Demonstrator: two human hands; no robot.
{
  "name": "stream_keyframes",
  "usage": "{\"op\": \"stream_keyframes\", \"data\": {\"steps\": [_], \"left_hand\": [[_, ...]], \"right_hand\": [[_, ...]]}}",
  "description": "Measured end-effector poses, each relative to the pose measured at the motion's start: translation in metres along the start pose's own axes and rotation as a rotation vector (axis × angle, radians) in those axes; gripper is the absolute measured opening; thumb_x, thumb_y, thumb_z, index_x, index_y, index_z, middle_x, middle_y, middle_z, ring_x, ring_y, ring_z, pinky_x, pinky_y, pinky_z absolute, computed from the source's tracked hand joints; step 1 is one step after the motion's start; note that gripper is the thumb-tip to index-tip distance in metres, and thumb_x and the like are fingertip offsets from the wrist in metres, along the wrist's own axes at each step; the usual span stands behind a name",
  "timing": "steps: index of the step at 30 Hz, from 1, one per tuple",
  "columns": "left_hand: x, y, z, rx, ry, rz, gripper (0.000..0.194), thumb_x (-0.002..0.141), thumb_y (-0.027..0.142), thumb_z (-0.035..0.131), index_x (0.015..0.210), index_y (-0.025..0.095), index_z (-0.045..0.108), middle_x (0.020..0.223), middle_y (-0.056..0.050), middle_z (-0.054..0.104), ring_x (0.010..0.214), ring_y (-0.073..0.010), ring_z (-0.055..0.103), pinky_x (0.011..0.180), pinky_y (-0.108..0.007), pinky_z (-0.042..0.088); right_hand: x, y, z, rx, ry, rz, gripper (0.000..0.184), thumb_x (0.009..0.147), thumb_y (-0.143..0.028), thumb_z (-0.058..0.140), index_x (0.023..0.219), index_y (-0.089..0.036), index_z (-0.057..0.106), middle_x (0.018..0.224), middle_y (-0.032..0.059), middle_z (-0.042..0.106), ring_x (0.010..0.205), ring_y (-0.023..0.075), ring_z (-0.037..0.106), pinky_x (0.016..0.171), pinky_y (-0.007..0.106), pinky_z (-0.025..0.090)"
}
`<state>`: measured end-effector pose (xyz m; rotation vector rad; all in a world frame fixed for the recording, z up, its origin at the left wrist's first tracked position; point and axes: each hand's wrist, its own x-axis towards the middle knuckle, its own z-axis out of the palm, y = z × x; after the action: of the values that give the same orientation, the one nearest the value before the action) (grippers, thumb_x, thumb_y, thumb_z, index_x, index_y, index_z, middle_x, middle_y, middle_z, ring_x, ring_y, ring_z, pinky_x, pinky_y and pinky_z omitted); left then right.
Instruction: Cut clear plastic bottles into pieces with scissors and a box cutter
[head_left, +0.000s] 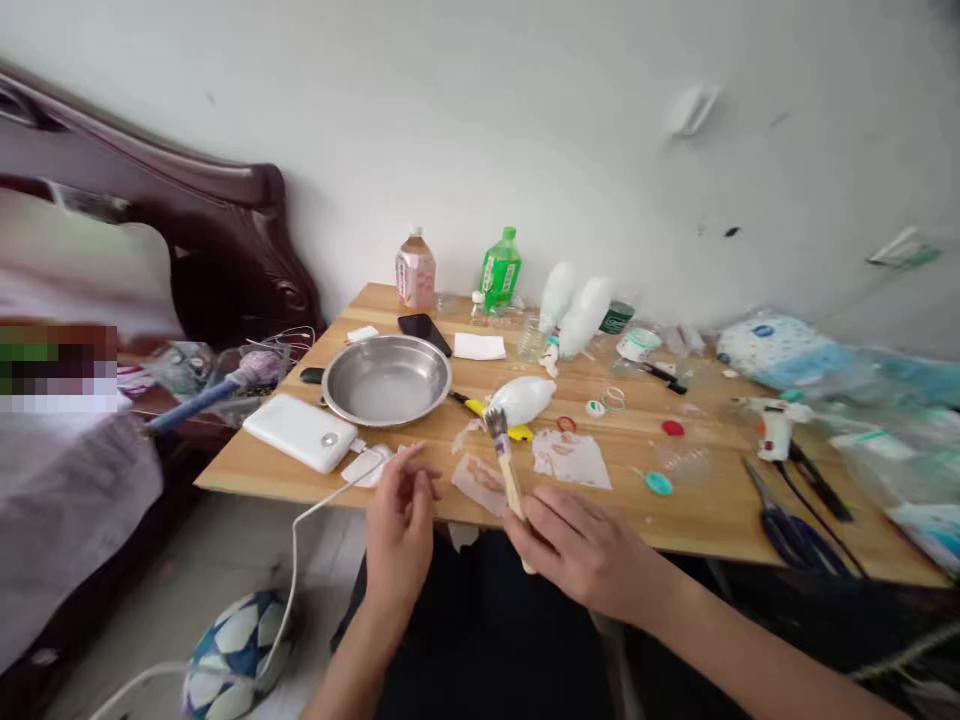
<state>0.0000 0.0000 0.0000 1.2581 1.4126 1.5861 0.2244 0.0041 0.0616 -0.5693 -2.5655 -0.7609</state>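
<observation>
My right hand (581, 545) grips a paintbrush (510, 478) by its pale wooden handle, with the dark bristles pointing up and away. Just beyond the bristles lies a white balloon-like object (526, 398) on the wooden table (630, 510). My left hand (401, 510) hovers at the table's front edge, fingers loosely bent and apart, holding nothing. Between and beyond the hands are torn pieces of thin white paper (574, 458). A yellow-handled tool (519, 433) shows partly beneath the white object. Left of it stands a shallow metal basin (386, 385).
A white power bank (300, 430) with a trailing cable lies at the left. Scissors (795, 530) and a glue gun (776, 430) are at the right. Drink bottles (416, 270) and two more white balloon-like objects (585, 315) stand at the back. A ball (236, 650) rests on the floor.
</observation>
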Motion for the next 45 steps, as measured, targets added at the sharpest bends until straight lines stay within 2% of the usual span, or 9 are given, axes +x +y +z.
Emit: {"op": "stream_keyframes", "data": {"steps": [5,10,12,14,17,21,31,41,45], "left_hand": [[0.0,0.002,0.0,-0.008,0.001,0.015,0.027,0.1,0.03,0.05,0.126,0.025,0.057,0.091,-0.001,0.067,0.076,-0.012,0.061,0.076,-0.024,0.05],[-0.001,0.004,0.001,-0.041,-0.008,0.006,0.027,0.1,0.03,0.049,0.126,0.025,0.057,0.093,-0.002,0.066,0.073,-0.0117,0.059,0.07,-0.024,0.049],[-0.002,0.004,0.002,-0.058,-0.008,-0.005,0.027,0.1,0.03,0.05,0.125,0.025,0.057,0.093,-0.002,0.066,0.072,-0.0119,0.058,0.068,-0.023,0.048],[-0.004,0.004,0.003,-0.074,-0.007,-0.021,0.027,0.1,0.031,0.049,0.126,0.024,0.056,0.092,-0.002,0.065,0.072,-0.0121,0.058,0.067,-0.023,0.048],[-0.005,0.002,0.004,-0.084,-0.008,-0.038,0.028,0.101,0.032,0.049,0.128,0.024,0.053,0.092,-0.002,0.065,0.071,-0.0125,0.057,0.067,-0.024,0.048],[-0.006,-0.001,0.003,-0.085,-0.012,-0.038,0.029,0.101,0.032,0.049,0.129,0.025,0.051,0.092,-0.002,0.065,0.072,-0.0126,0.058,0.068,-0.025,0.049],[-0.007,-0.002,0.004,-0.081,0.003,-0.033,0.031,0.101,0.033,0.048,0.131,0.025,0.049,0.093,-0.002,0.065,0.072,-0.0129,0.058,0.066,-0.025,0.05],[-0.004,-0.006,0.002,-0.063,0.013,-0.005,0.031,0.101,0.032,0.047,0.13,0.024,0.052,0.091,-0.002,0.065,0.071,-0.0131,0.058,0.068,-0.025,0.049],[-0.003,-0.007,-0.001,-0.04,0.02,-0.015,0.028,0.1,0.031,0.048,0.126,0.023,0.056,0.092,-0.003,0.065,0.072,-0.0137,0.058,0.068,-0.025,0.049]], "right_hand": [[0.004,-0.002,-0.011,0.036,0.033,-0.005,0.023,0.1,-0.018,0.052,0.107,-0.012,0.073,0.09,0.0073,0.073,0.086,0.022,0.068,0.078,0.035,0.055],[0.004,0.0,-0.024,0.191,0.194,0.037,0.021,0.094,-0.011,0.058,0.111,-0.012,0.071,0.084,0.0091,0.072,0.08,0.0216,0.069,0.069,0.034,0.058],[0.001,0.001,-0.02,0.351,0.302,0.192,0.03,0.091,-0.006,0.061,0.118,-0.015,0.067,0.086,0.0075,0.071,0.077,0.0183,0.069,0.066,0.03,0.059],[-0.001,0.002,-0.008,0.488,0.434,0.452,0.037,0.088,-0.004,0.065,0.121,-0.022,0.066,0.086,0.0037,0.072,0.071,0.015,0.069,0.062,0.026,0.059],[-0.003,0.003,0.017,0.595,0.576,0.851,0.027,0.088,-0.011,0.067,0.111,-0.026,0.069,0.081,-0.0002,0.074,0.065,0.0146,0.071,0.063,0.026,0.061],[-0.002,0.002,0.038,0.657,0.612,1.04,0.018,0.089,-0.019,0.07,0.106,-0.024,0.072,0.087,0.0023,0.076,0.069,0.0168,0.074,0.066,0.029,0.063],[0.0,0.002,0.034,0.603,0.58,1.094,0.013,0.088,-0.026,0.073,0.1,-0.023,0.07,0.081,0.0023,0.076,0.064,0.0169,0.074,0.06,0.027,0.062],[-0.005,0.011,0.034,0.397,0.57,0.851,0.012,0.086,-0.022,0.071,0.098,-0.023,0.068,0.086,0.0037,0.077,0.069,0.0168,0.074,0.064,0.027,0.063],[0.005,0.021,0.014,0.405,0.602,0.849,0.012,0.087,-0.022,0.071,0.099,-0.023,0.069,0.081,0.0015,0.075,0.06,0.0143,0.07,0.057,0.025,0.059]]}}
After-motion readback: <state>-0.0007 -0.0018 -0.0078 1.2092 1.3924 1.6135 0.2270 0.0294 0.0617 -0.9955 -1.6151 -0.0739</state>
